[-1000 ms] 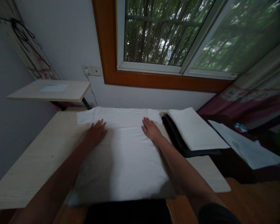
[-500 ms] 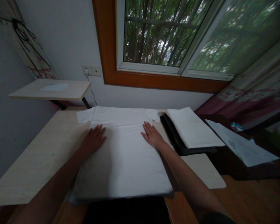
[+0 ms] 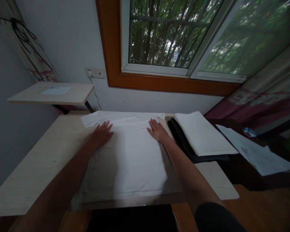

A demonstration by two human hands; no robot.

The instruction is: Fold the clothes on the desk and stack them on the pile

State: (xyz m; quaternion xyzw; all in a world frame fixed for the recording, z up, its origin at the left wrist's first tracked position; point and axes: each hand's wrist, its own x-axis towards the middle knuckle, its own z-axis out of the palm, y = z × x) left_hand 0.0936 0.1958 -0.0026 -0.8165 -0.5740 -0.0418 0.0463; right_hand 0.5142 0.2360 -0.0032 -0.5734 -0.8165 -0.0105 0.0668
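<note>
A white T-shirt [image 3: 135,154] lies spread on the pale wooden table [image 3: 36,161], its sleeves at the far side near the wall. My left hand [image 3: 102,133] rests flat on the shirt's left edge below the left sleeve, fingers apart. On the opposite edge, my right hand [image 3: 157,130] lies flat with its fingers stretched toward the wall. Shallow wrinkles cross the cloth beyond my fingertips. The shirt's hem lies a little in from the table's near edge.
A folded white cloth [image 3: 203,135] sits on dark folded cloth [image 3: 181,138] at the right. At the back left stands a small raised shelf [image 3: 79,91] with a paper [image 3: 55,90] on it. More paper [image 3: 256,151] lies on a dark surface at the far right.
Both hands have slid forward toward the wall, pushing the shirt with them. Its hem has moved in from the table's near edge, and the cloth near the sleeves is more bunched.
</note>
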